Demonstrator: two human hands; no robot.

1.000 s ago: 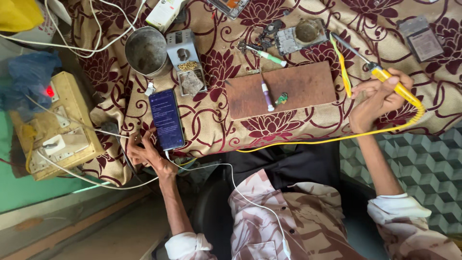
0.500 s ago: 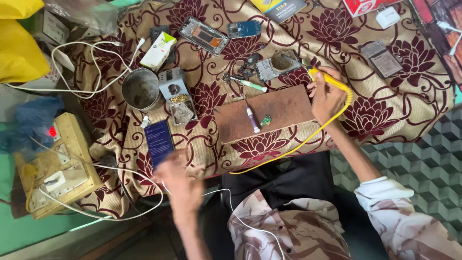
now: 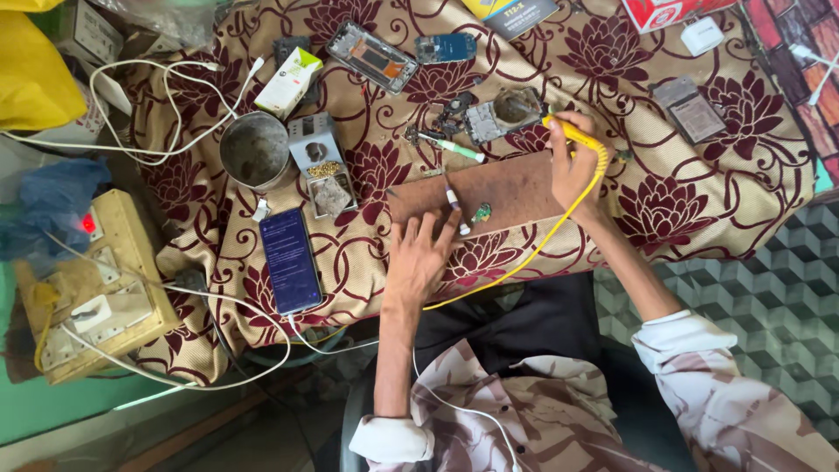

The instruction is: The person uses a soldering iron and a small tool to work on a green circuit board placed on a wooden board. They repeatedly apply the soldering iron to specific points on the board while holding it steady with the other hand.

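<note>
right hand [image 3: 572,170]: fingers closed on yellow soldering iron [image 3: 578,138] | left hand [image 3: 421,260]: open, flat by brown board [image 3: 498,188] | small green part [image 3: 481,211] untouched, soldering not begun

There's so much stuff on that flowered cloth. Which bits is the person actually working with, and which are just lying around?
In use:
- yellow soldering iron, gripped by the right hand
- brown board, under the left hand
- white pen-like tool and small green part on the board

Lying about:
- smartphone
- metal cup
- opened phone frame
- white cables
- switch box
</note>
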